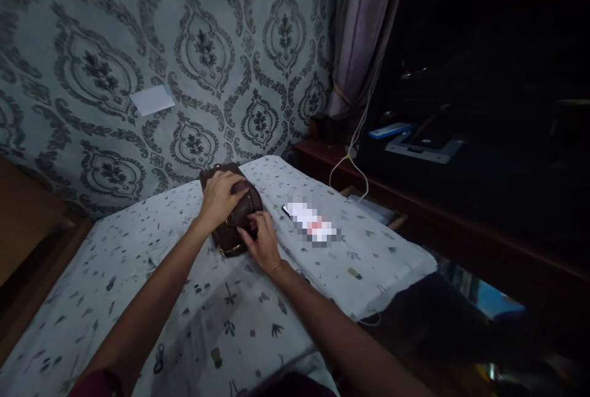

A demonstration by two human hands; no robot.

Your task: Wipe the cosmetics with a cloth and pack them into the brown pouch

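Note:
A small brown leather bag (235,220) with gold-coloured zips and metal trim lies on a white printed sheet (193,311). My left hand (223,195) grips the bag across its upper side, fingers curled over it and pointing right. At the bag's lower right part, my right hand (262,238) has thumb and fingers drawn together on its edge. Exactly what the right fingertips pinch there is hidden. To the right of the bag lies a phone (311,222) with its screen lit and blurred out.
Patterned wallpaper (203,47) rises behind the bed, with a white card (152,100) against it. On the right stands a dark red wooden unit (415,194) holding a flat device. A white cable (357,139) hangs beside the curtain (364,22).

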